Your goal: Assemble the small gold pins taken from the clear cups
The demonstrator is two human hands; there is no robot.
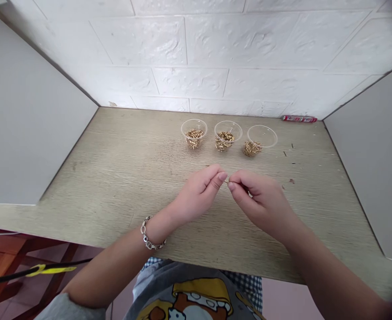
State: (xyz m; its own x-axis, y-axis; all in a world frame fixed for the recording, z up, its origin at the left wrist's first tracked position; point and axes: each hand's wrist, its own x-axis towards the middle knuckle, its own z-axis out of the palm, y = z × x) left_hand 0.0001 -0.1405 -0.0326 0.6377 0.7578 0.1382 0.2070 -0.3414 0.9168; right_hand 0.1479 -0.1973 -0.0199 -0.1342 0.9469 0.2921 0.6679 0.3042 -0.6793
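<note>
Over the middle of the table, my left hand (204,189) and my right hand (257,195) face each other with thumbs pressed to curled forefingers. A tiny gold-coloured pin (226,181) spans the small gap between the fingertips, one end in each pinch. Most of it is hidden by the fingers. Beyond my hands stand a left clear plastic cup (194,126), a middle cup (228,128) and a right cup (263,133). Each holds many short gold-coloured metal pieces, and those in the middle look darker.
A white brick-patterned wall (205,82) closes off the back, with grey panels at left (32,115) and right (379,169). A red tube-shaped packet (299,118) lies against the wall. Dark slivers (285,154) and reddish crumbs (292,181) are scattered at right.
</note>
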